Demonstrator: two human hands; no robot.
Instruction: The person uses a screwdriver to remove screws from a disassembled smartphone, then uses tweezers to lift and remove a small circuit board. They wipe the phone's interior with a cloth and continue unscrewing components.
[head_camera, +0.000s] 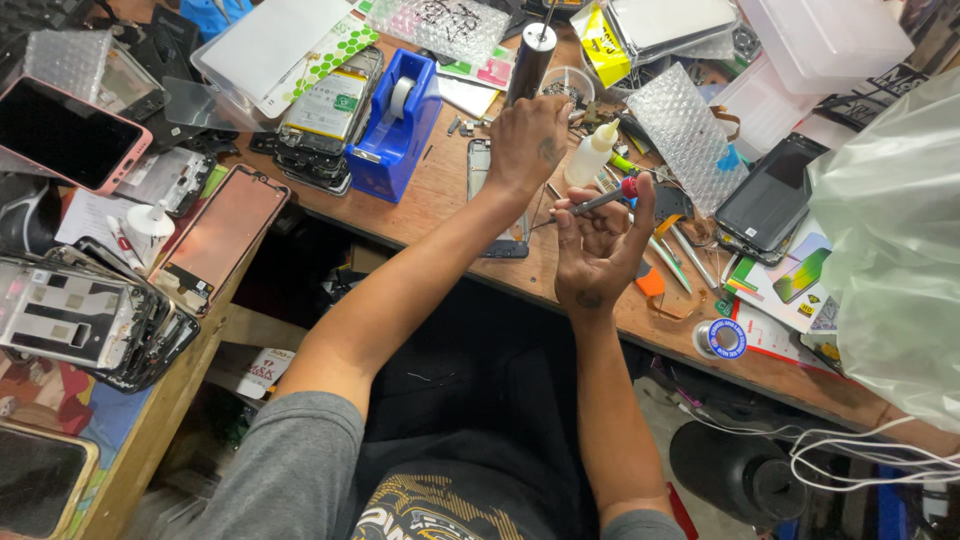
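Left hand (527, 140) at frame centre presses down on the phone frame (497, 205) on the wooden bench (430, 190); right hand (598, 250) beside it pinches a small red-capped screwdriver (600, 200). Blue tape dispenser (395, 125) upper centre-left, yellow packet (603, 45) top, white squeeze bottle (590, 155) near.

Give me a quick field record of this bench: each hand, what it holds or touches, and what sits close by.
left hand: knuckles up, pressed down on a phone frame lying on the wooden bench
right hand: palm up, pinching a thin screwdriver with a red cap, tip pointing toward the frame
near the hands: small white squeeze bottle, dark metal cylinder, blue tape dispenser
further right: bubble wrap piece, dark phone screen
left side: stack of phone frames
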